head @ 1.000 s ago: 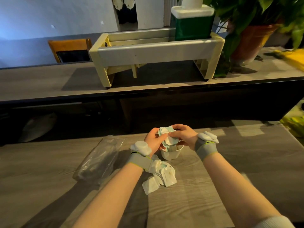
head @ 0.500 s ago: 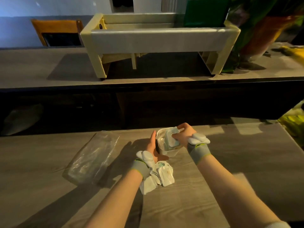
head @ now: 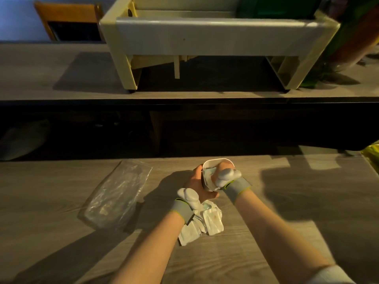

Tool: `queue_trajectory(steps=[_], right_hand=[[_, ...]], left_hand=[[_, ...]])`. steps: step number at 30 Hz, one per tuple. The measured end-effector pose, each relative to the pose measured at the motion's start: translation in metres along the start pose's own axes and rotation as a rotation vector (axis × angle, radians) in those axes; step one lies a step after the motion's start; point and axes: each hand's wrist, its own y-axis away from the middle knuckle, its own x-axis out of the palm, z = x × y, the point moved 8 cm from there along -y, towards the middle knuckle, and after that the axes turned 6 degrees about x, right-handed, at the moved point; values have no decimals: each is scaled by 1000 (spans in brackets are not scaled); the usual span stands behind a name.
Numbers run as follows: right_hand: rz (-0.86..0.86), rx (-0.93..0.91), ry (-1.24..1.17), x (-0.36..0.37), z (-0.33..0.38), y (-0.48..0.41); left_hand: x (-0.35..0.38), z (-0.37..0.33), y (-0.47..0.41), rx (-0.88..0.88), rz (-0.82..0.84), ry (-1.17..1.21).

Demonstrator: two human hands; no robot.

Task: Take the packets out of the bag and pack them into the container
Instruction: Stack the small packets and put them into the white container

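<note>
My left hand (head: 198, 183) grips a small white container (head: 213, 161) by its left side, tilted with the opening toward me. My right hand (head: 220, 169) is inside the opening, fingers pressed on a pale blue-white packet (head: 209, 174) in it. A small pile of white packets (head: 207, 223) lies on the wooden table (head: 266, 232) just under my left wrist. The clear plastic bag (head: 117, 198) lies flat to the left of my hands.
Beyond a dark gap stands a second wooden surface (head: 51, 78) with a cream plastic bench-like stand (head: 205, 35). A plant pot (head: 356, 37) is at the far right, a wooden chair (head: 67, 21) at the far left. Something yellow-green (head: 372, 154) shows at the right edge.
The container has come up off the table into my left hand and tilted toward me. My right hand has pushed the packet from above the rim down into it. The view tipped downward.
</note>
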Motion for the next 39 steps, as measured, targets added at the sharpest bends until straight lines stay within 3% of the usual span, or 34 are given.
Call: queue_trajectory(steps=[12, 16, 22, 26, 30, 33, 36, 39], right_hand=[[-36, -90, 253, -5, 6, 1], [-26, -120, 245, -10, 7, 2], [-149, -91, 260, -24, -4, 5], [-85, -134, 91, -31, -2, 12], [-112, -243, -175, -33, 2, 31], [62, -300, -296, -11, 5, 51], [291, -311, -207, 26, 0, 67], [315, -251, -54, 54, -23, 58]], left_hand=[[-3, 4, -2, -89, -71, 38], [0, -8, 8, 12, -14, 68], [-5, -4, 17, -18, -23, 100], [-13, 4, 26, -58, 10, 83], [-28, 19, 36, -105, -37, -108], [-37, 34, 41, -151, -114, -127], [-43, 44, 51, -159, -170, -150], [-40, 53, 63, -161, -204, -183]])
